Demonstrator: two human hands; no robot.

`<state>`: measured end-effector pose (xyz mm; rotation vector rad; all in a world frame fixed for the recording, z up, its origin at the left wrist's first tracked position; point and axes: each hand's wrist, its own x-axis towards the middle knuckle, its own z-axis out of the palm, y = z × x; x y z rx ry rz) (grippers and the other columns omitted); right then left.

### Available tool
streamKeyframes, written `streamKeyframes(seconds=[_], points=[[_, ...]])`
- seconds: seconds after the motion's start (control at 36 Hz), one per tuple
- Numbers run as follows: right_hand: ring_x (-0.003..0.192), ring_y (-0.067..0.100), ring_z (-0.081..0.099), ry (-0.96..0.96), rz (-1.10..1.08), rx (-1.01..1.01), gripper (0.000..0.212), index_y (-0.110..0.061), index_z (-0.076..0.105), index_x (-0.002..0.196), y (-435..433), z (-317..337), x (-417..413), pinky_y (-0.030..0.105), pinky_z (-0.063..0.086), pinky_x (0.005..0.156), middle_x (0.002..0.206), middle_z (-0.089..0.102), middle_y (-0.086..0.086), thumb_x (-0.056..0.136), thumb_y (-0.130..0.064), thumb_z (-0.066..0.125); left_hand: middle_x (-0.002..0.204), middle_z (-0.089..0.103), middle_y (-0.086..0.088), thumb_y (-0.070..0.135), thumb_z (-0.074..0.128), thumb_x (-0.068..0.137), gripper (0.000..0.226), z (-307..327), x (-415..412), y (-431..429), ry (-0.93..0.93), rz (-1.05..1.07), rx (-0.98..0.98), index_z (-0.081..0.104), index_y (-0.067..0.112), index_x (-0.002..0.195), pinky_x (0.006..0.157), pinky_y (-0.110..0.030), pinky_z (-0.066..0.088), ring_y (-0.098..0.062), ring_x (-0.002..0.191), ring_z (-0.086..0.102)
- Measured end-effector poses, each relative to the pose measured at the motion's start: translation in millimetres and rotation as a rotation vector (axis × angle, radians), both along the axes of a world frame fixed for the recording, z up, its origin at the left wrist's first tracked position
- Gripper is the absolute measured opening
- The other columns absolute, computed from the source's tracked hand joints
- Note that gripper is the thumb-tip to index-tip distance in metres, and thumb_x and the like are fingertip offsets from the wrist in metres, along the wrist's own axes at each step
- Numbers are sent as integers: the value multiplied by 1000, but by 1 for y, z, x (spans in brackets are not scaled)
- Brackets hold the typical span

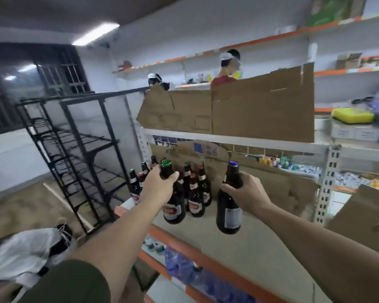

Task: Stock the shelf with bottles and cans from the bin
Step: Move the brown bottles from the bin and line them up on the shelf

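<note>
Head view: the left hand (160, 186) is clenched round the neck of a dark brown glass bottle with a green cap and a red-and-white label (173, 212). The right hand (247, 191) grasps the neck of a second dark brown glass bottle with a blue cap and a pale grey label (229, 214).

Both bottles hang upright, caps up, with their bases above the beige shelf board with an orange front edge (260, 243). They do not look set down yet.

A group of standing brown bottles with red labels (197, 193) fills the back left of that board, in front of a brown cardboard sheet (271, 178) lining the rear. The green-capped bottle sits just in front of this group, nearly against it, so the left hand is the nearer one. The blue-capped bottle hangs to the right of the group, over bare board.

With both long axes vertical, the placement probably needs only a straight drop. The left bottle has little room and could knock its neighbours. The bin is not identifiable here.
</note>
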<state>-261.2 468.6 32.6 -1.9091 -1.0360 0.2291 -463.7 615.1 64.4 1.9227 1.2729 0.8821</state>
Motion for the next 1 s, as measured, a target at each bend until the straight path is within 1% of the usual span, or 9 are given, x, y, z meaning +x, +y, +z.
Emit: streamKeyframes(seconds=[0.08,0.19,0.33,0.47,0.61,0.67,0.75,0.89,1.0], points=[[77,7,67,-19,45,-32,35,-26,66,101,33,-8,-3,33,59,68,90,70,-7,77,-50,72,132,65,10,84,56,62,85,-17,-1,35,-19,-11,-21,58,39,134,98,-50,53,-21,119,63],[74,7,63,-84,97,-131,31,-29,64,100,73,-15,-3,26,49,57,87,68,-9,79,-51,71,122,69,9,59,72,83,53,-29,7,65,-51,-75,-48,65,32,128,96,-47,55,-20,112,66],[63,6,62,-62,137,-255,24,-26,59,75,121,-30,-4,24,46,49,71,64,-8,82,-43,73,103,74,11,51,75,86,36,-51,18,106,-5,-117,-69,68,29,114,90,-47,58,-18,97,70],[59,6,59,18,184,-356,27,-25,55,67,153,-52,-10,15,37,44,66,61,-7,86,-33,72,104,69,11,46,78,86,31,-67,26,144,162,-247,-30,66,29,109,89,-40,56,-18,102,67],[65,2,58,36,192,-473,26,-34,51,72,181,-80,-22,12,38,48,74,61,-10,88,-32,72,149,52,5,63,73,82,82,-97,36,194,338,-452,-102,46,24,149,110,-35,44,-20,132,54],[64,0,55,71,150,-484,29,-37,49,71,191,-88,-29,12,37,48,73,58,-11,87,-31,72,145,51,5,46,73,92,74,-104,35,210,365,-504,-95,42,17,152,104,-26,38,-22,137,49],[67,1,57,77,92,-520,24,-37,52,73,206,-96,-39,13,41,54,76,59,-12,85,-34,72,120,55,19,39,76,91,47,-121,33,236,331,-611,-41,58,21,130,100,-24,44,-12,122,58],[94,11,63,127,27,-538,33,-39,60,111,220,-100,-55,24,50,75,102,65,-14,80,-39,73,109,70,21,37,79,86,36,-140,31,260,224,-776,-74,66,33,119,95,-34,56,-5,106,67],[93,10,62,196,-19,-527,16,-33,64,100,226,-103,-71,18,45,72,97,65,-14,86,-30,72,105,66,26,31,76,89,29,-147,35,270,183,-863,-76,64,43,112,90,-27,53,-3,104,64]])
